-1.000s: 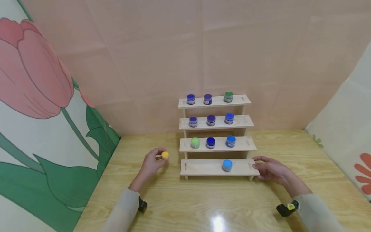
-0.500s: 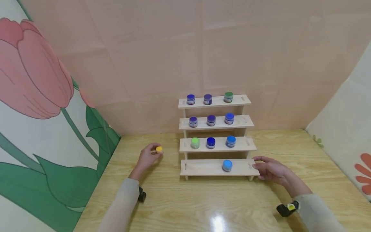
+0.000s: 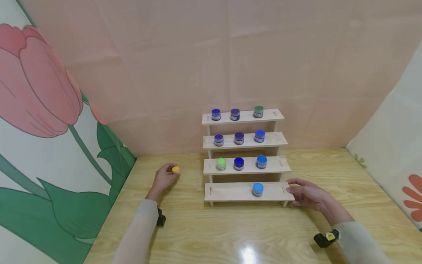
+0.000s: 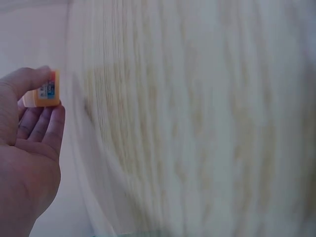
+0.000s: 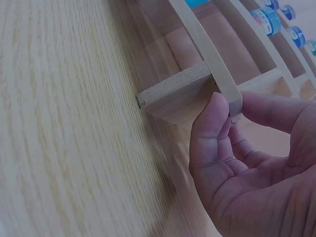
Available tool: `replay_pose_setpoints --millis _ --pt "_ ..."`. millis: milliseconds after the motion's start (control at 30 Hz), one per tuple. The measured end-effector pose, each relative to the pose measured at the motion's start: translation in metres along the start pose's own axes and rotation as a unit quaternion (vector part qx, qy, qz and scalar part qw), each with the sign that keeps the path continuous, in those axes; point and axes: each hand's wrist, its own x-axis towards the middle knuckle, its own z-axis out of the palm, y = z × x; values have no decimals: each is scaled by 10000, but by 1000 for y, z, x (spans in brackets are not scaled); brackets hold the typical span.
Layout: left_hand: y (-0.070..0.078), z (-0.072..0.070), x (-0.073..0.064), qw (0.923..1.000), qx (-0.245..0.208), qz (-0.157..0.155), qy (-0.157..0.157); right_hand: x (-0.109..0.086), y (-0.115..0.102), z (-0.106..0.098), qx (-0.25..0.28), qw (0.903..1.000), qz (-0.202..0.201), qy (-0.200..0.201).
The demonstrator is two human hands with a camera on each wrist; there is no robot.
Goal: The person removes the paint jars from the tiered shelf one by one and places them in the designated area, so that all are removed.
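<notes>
Left hand (image 3: 163, 179): grasping 1 yellow jar (image 3: 176, 169), left of rack (image 3: 249, 139) | Right hand (image 3: 310, 196): pinching lowest tier (image 3: 230, 192), right end | rack: 1, wooden, 4-tier | standing jars (image 3: 239, 164), top down: 3/3/3/1, total 10

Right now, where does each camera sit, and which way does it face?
Head: worn on the head, looking forward and down at the wooden rack of jars; the left hand, right hand and both sleeves show.
Left wrist: worn there, looking at that hand, its fingers holding the yellow jar; no other hand shows.
Right wrist: worn there, looking at that hand, its fingers pinching the rack's lowest shelf; no other hand shows.
Shared: head and left wrist show the yellow jar; head and right wrist, the rack.
</notes>
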Motion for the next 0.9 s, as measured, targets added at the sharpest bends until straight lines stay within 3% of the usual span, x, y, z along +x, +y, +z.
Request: replay_pose_setpoints --millis 267,900 --pt "1 -4 3 9998 83 -184 49 1 2 -2 -11 10000 22 39" --pt "-12 -5 8 9991 230 -326 112 3 5 -4 29 10000 -55 -39"
